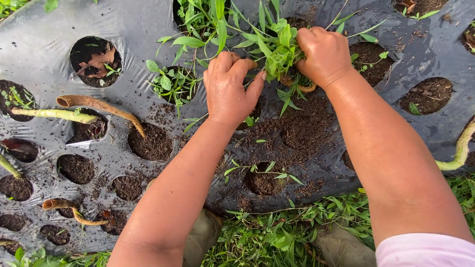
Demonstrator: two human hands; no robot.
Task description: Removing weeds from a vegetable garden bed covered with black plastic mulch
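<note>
You are looking straight down at a sheet of black plastic mulch [148,29] spread over soil and punched with round planting holes. Loose dark earth is scattered across it.

Your right hand [324,55] is closed around a clump of bright green weeds [278,47], gripping it low, where the stems meet the soil. Your left hand [231,86] sits just beside that clump, on its left. The fingers are curled narrow and the thumb tip touches the lower leaves; you cannot tell whether it grips any stems.

Directly below the clump, nearer to you, lies a patch of disturbed soil [297,131], and below that a hole [264,180] with a few thin grass blades. To the left of the clump a smaller leafy weed [170,84] grows from another hole. Farther left, a curved brown dried stalk [99,106] and a pale green stalk [52,114] lie across the sheet. Well to the right of the clump, another pale green stalk [460,151] bends at the sheet's edge. Grass [277,232] borders the sheet nearest you.
</note>
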